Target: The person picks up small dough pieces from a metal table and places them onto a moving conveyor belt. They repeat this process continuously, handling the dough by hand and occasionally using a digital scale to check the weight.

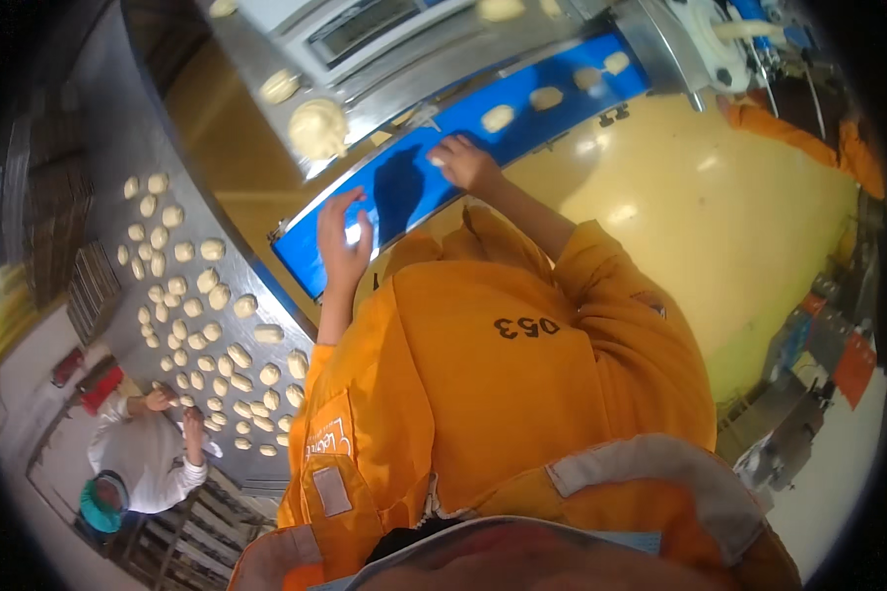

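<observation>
A blue conveyor belt (pixel 404 187) runs slantwise in front of me. My left hand (pixel 343 241) is over its near left end, thumb and fingers apart, with a bright white patch between them that looks like glare. My right hand (pixel 466 164) reaches over the middle of the belt with its fingers curled together; a small pale spot shows at the fingertips, too small to name. Oval dough pieces lie farther right on the belt, the nearest dough piece (pixel 498 119) just beyond my right hand. A large dough lump (pixel 317 128) sits on the metal surface behind the belt.
On the left, a steel table (pixel 256 369) carries many dough pieces (pixel 208 281). A co-worker in white with a green cap (pixel 102 504) handles dough at its far edge. Machinery (pixel 705 44) stands at the belt's right end. Another orange sleeve (pixel 784 133) shows at the upper right.
</observation>
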A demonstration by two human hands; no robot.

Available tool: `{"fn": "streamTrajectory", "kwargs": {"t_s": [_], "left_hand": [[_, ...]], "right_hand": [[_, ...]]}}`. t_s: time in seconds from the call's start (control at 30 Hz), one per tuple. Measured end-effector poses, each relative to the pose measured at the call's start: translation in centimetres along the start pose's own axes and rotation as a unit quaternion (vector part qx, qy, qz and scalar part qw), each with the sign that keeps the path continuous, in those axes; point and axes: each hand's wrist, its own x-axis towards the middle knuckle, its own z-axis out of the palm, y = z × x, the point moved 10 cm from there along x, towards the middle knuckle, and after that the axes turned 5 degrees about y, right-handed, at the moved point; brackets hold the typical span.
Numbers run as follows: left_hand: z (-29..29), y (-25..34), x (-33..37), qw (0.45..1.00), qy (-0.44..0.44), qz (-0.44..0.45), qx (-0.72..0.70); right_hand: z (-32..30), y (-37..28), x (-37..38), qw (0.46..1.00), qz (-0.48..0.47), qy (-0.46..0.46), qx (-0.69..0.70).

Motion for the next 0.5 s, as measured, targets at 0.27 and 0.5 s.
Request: {"fn": "streamTrajectory", "kwargs": {"t_s": [0.27, 0.5], "left_hand": [[22.1, 7.5, 7.9, 0.985, -0.152, 0.070, 0.029], [30.8, 5.5, 9.1, 0.936, -0.246, 0.089, 0.237]], "right_hand": [[-12.8, 19.2, -8.1, 0.671, 0.292, 0.295, 0.615], [-21.2, 24.1, -5.3, 0.977, 0.045, 0.209, 0.014]]}}
